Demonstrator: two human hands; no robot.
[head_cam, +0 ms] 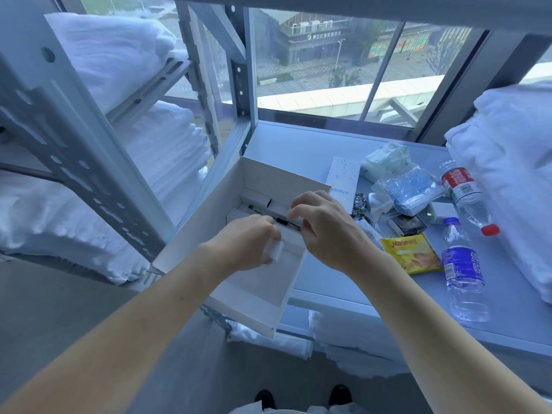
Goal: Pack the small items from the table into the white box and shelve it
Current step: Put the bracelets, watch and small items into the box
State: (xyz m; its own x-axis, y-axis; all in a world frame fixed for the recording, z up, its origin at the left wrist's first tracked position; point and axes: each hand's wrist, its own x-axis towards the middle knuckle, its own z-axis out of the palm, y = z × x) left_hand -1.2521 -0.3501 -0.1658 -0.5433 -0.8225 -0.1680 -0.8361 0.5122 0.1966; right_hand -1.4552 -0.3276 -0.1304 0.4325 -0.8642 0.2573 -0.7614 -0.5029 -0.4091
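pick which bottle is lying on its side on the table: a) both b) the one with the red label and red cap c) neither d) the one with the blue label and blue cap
B: the red-capped bottle lies flat on the table, cap toward the person, while the blue-capped bottle stands upright.

two water bottles [464, 198] [463, 265], one white box [254, 297]
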